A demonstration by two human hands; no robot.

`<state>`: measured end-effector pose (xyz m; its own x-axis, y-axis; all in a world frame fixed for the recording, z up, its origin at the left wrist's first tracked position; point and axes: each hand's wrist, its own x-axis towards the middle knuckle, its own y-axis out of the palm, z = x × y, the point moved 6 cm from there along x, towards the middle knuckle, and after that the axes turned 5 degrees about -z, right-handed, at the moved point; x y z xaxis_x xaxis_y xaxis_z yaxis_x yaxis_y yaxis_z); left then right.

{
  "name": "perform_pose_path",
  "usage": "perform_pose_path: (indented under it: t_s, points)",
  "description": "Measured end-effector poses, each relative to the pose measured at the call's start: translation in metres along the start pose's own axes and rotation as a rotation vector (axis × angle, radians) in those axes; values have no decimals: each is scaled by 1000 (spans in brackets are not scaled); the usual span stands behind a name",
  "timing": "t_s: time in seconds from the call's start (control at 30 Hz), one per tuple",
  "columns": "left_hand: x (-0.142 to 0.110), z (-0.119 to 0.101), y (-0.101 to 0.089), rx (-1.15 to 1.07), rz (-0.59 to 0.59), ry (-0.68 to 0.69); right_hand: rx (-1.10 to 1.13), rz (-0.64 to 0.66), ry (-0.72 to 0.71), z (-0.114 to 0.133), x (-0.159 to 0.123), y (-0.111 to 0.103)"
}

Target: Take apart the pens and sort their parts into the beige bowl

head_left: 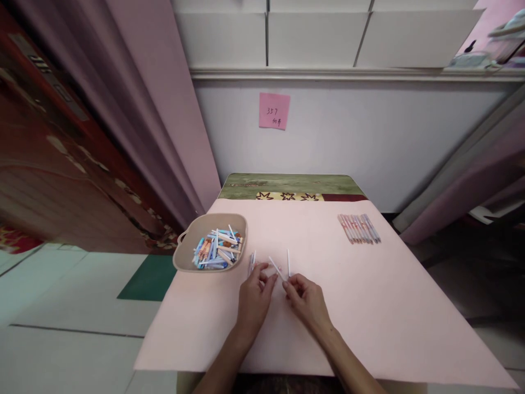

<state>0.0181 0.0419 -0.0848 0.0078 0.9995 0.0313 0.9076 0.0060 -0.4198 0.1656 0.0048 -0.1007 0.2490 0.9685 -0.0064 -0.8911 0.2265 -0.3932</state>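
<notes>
Over the near middle of the table, my right hand (308,302) pinches a thin white stick (276,267), which slants up and left from the fingertips. It resembles a pen refill or thin tube. A second white stick (288,261) stands out just beyond my right fingers; I cannot tell whether it lies on the table. My left hand (255,295) is close by on the left, thumb and fingers curled together; what they hold is hidden. Partly behind my left fingers is a slim clear and white pen-like piece (251,262).
A beige bin (179,257) at the left holds many pen parts in blue, white, orange and tan. At the right, a row of slim pens (358,229) lies side by side on the pink table cover (361,323). A pink note (274,111) is on the wall behind.
</notes>
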Motion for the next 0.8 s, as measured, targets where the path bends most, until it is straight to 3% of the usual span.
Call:
perform_pose_path:
  t_s: [0.1, 0.17, 0.27, 0.37, 0.47, 0.6, 0.67, 0.8]
  points:
    - [6, 8, 9, -391, 68, -194, -35, 45, -85, 8, -5, 2]
    - [10, 6, 3, -440, 22, -208, -116, 32, -129, 10, -7, -1]
    - [13, -7, -19, -293, -132, -75, -265, -48, -156, 7, -4, -11]
    - [13, -22, -29, -5, -173, 97, -318, -105, -81, 1, 3, -16]
    - [14, -21, -22, 245, -136, 170, -216, -100, -23, -3, 11, -11]
    - [13, -6, -14, 382, -137, 189, -148, -173, -65, -8, 19, -12]
    - [8, -4, -10, 441, -134, 311, -208, -199, -47, -14, 26, -14]
    - [-8, -1, 7, 594, -66, 592, -329, -123, -19, -17, 47, -5]
